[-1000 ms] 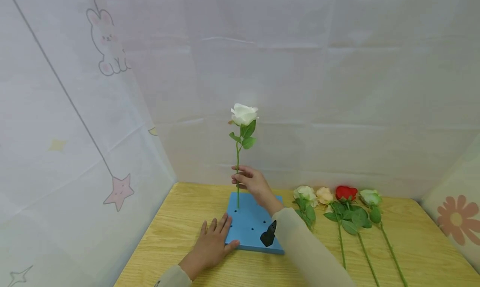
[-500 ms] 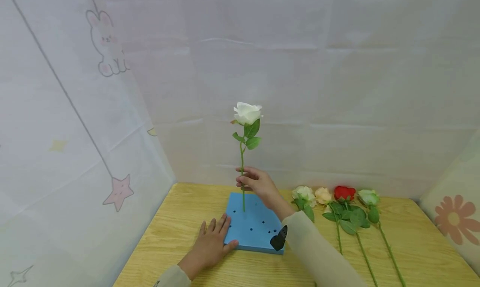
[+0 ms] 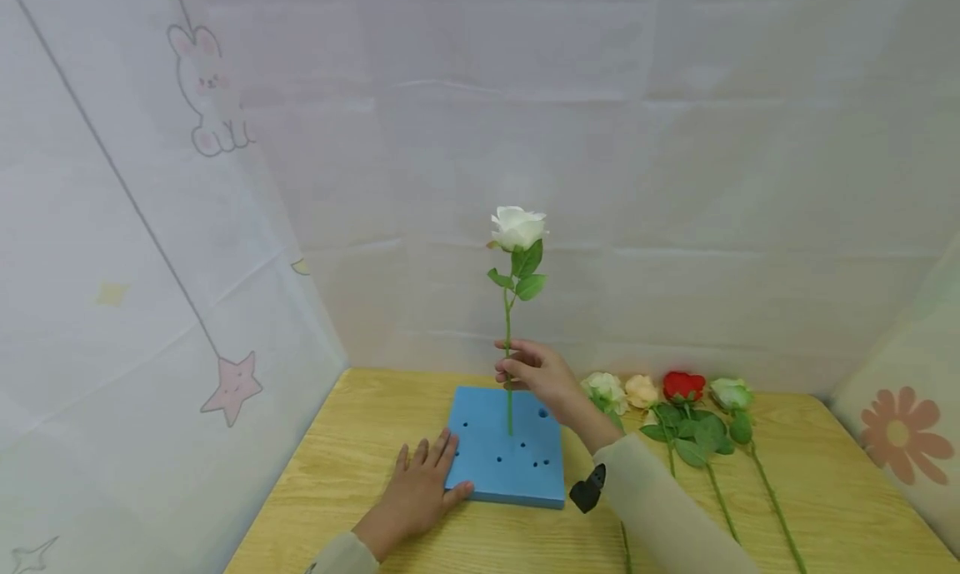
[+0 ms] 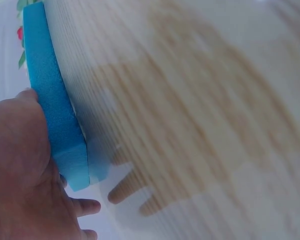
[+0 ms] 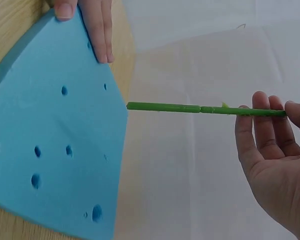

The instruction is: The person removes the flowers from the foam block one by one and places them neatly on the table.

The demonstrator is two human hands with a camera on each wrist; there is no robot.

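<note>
My right hand (image 3: pixel 542 376) pinches the green stem of a white rose (image 3: pixel 519 228) between thumb and fingers and holds it upright over a blue foam board (image 3: pixel 487 482). In the right wrist view the stem's bare lower end (image 5: pixel 162 107) points at the board, apart from its surface. Several small holes dot the board's top. My left hand (image 3: pixel 422 489) lies at the board's left front corner with spread, straight fingers, thumb along the front edge. From the left wrist view, this hand rests against the board's side (image 4: pixel 55 90).
To the right on the wooden table (image 3: pixel 360 416) lie a cream rose (image 3: pixel 606 391), a peach rose (image 3: pixel 642 391), a red rose (image 3: pixel 683 386) and a pale green rose (image 3: pixel 731 394), stems toward me. A printed cloth (image 3: pixel 420 174) stands behind and at the sides.
My right hand has carried the white rose to the right, its stem end shifting from the board's back left toward its middle. The left hand stays on the board's corner.
</note>
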